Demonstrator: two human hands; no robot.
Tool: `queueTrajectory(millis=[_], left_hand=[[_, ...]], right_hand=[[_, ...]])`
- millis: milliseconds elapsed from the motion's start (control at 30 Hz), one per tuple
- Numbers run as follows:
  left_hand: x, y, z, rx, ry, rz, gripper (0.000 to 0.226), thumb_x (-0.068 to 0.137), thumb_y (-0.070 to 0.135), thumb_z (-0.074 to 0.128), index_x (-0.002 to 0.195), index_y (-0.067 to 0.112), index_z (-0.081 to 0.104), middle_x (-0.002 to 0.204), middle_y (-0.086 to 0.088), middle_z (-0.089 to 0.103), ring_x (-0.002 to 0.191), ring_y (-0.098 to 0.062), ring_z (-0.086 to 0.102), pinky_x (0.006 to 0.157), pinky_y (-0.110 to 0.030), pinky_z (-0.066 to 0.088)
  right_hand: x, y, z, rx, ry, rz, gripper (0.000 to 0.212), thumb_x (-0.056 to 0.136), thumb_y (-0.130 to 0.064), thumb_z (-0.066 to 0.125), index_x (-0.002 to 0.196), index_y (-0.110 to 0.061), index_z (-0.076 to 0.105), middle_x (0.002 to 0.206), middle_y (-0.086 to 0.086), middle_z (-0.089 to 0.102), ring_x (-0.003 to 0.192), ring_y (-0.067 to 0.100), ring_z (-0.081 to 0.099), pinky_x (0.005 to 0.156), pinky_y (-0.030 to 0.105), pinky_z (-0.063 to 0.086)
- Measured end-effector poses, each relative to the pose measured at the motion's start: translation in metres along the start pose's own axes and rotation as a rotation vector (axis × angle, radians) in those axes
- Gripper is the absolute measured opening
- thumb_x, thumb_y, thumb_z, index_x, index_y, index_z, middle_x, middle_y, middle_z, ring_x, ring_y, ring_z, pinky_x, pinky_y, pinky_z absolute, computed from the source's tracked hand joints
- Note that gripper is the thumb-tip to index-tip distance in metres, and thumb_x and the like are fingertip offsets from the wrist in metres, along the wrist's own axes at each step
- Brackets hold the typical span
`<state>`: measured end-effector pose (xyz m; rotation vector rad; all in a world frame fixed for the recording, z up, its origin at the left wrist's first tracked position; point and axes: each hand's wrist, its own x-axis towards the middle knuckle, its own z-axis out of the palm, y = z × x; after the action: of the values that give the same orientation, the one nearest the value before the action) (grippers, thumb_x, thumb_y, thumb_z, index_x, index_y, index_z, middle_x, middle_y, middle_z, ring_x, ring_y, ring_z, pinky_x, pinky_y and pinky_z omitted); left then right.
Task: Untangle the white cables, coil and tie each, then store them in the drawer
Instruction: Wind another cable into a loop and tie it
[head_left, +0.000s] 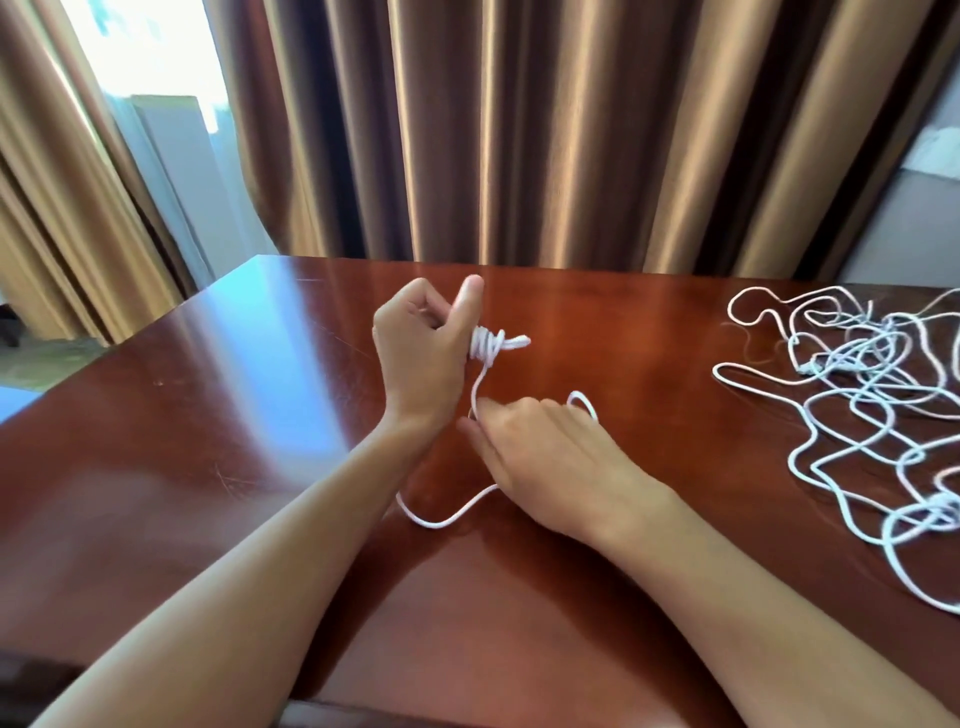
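The left hand (421, 353) is raised above the polished reddish-brown desk (218, 415), its fingers curled in toward the palm and its thumb pointing up. Several turns of a white cable (485, 345) are wound around the base of that thumb, and a short end of the cable sticks out to the right of the windings. From the windings, one strand drops down to the right hand (545, 452), which lies low over the desk just nearer the person than the left hand. The strand passes in at the right hand's fingertips; the hand looks to be pinching it there, though the blur makes the exact grip hard to read. A small loop of the same cable shows beyond the right hand's knuckles, and the slack runs out from under the hand in a curve on the desk, toward the left forearm. Well to the right of the left hand, a loose tangle of white cables (857, 395) lies spread over the desk's right end, reaching the frame edge. Beyond the desk's far edge hang brown curtains (519, 130).
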<state>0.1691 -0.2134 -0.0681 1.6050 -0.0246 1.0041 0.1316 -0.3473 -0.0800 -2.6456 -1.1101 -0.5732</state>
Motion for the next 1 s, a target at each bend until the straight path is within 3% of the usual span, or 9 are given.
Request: queueTrajectory(millis=[67, 133, 233, 467, 533, 633, 767, 867, 1000], left_hand=[[0.001, -0.005, -0.002, 0.214, -0.052, 0.128, 0.045, 0.086, 0.020, 0.073, 0.055, 0.009, 0.042, 0.045, 0.000, 0.048, 0.045, -0.015, 0.045, 0.052, -0.027, 0.038], [0.002, -0.011, -0.003, 0.295, -0.157, 0.149, 0.045, 0.085, 0.015, 0.073, 0.054, 0.015, 0.041, 0.041, 0.006, 0.046, 0.043, -0.011, 0.045, 0.049, -0.020, 0.032], [0.002, -0.014, -0.001, 0.181, -0.325, 0.078, 0.048, 0.088, 0.012, 0.071, 0.054, 0.019, 0.038, 0.038, 0.013, 0.044, 0.039, -0.003, 0.041, 0.044, -0.019, 0.031], [-0.007, 0.007, 0.002, -0.162, -0.568, -0.206, 0.046, 0.104, 0.013, 0.050, 0.060, 0.011, 0.037, 0.038, 0.007, 0.038, 0.032, -0.006, 0.032, 0.035, -0.015, 0.024], [-0.010, 0.011, 0.004, -0.265, -0.533, -0.251, 0.043, 0.106, 0.020, 0.048, 0.064, 0.009, 0.040, 0.038, -0.003, 0.038, 0.029, -0.011, 0.032, 0.033, -0.016, 0.026], [-0.012, 0.012, 0.009, -0.305, -0.350, -0.213, 0.045, 0.102, 0.019, 0.055, 0.062, 0.008, 0.040, 0.046, -0.004, 0.037, 0.035, -0.012, 0.033, 0.036, -0.020, 0.027], [-0.005, 0.005, 0.006, -0.205, -0.051, -0.122, 0.053, 0.097, 0.015, 0.064, 0.054, 0.013, 0.035, 0.045, 0.008, 0.032, 0.047, -0.008, 0.031, 0.046, -0.025, 0.030], [-0.004, -0.002, 0.003, -0.074, 0.052, -0.042, 0.054, 0.096, 0.017, 0.065, 0.052, 0.011, 0.035, 0.046, 0.010, 0.031, 0.050, -0.007, 0.029, 0.050, -0.027, 0.029], [-0.004, -0.011, 0.003, 0.070, 0.070, 0.045, 0.051, 0.093, 0.017, 0.065, 0.053, 0.001, 0.036, 0.046, 0.005, 0.032, 0.048, -0.006, 0.028, 0.051, -0.025, 0.028]], right_hand=[[0.002, -0.004, -0.006, -0.261, 0.199, -0.099, 0.019, 0.089, -0.027, 0.076, 0.080, -0.015, 0.065, 0.057, 0.004, 0.065, 0.049, 0.027, 0.066, 0.040, 0.031, 0.037], [0.006, 0.006, -0.009, -0.264, 0.328, -0.133, 0.016, 0.092, -0.026, 0.068, 0.079, -0.018, 0.066, 0.059, -0.001, 0.064, 0.050, 0.021, 0.066, 0.040, 0.030, 0.041], [0.005, 0.030, -0.017, -0.117, 0.328, -0.124, 0.025, 0.099, -0.030, 0.045, 0.088, -0.020, 0.065, 0.076, -0.002, 0.065, 0.071, 0.021, 0.067, 0.053, 0.034, 0.049], [0.003, 0.062, -0.019, 0.369, 0.251, 0.023, 0.035, 0.103, -0.042, 0.049, 0.112, -0.018, 0.072, 0.084, -0.004, 0.060, 0.073, 0.016, 0.061, 0.066, 0.044, 0.054], [0.002, 0.060, -0.013, 0.373, 0.183, 0.039, 0.021, 0.102, -0.025, 0.053, 0.115, -0.023, 0.069, 0.087, -0.004, 0.060, 0.079, 0.020, 0.063, 0.071, 0.046, 0.054], [0.002, 0.045, -0.006, 0.412, 0.069, 0.071, 0.026, 0.092, -0.004, 0.053, 0.097, -0.028, 0.059, 0.087, -0.002, 0.061, 0.083, 0.027, 0.065, 0.075, 0.049, 0.052], [0.005, 0.026, 0.001, 0.395, -0.103, 0.093, 0.008, 0.104, -0.023, 0.045, 0.111, -0.025, 0.048, 0.089, 0.009, 0.069, 0.088, 0.039, 0.067, 0.079, 0.050, 0.052], [0.002, 0.018, -0.006, 0.312, -0.115, 0.049, 0.019, 0.104, -0.027, 0.045, 0.123, -0.020, 0.048, 0.095, 0.012, 0.071, 0.093, 0.040, 0.067, 0.080, 0.048, 0.052], [-0.001, 0.015, -0.013, 0.162, -0.032, -0.019, 0.014, 0.103, -0.028, 0.049, 0.102, -0.017, 0.058, 0.092, 0.011, 0.071, 0.088, 0.040, 0.067, 0.070, 0.042, 0.049]])
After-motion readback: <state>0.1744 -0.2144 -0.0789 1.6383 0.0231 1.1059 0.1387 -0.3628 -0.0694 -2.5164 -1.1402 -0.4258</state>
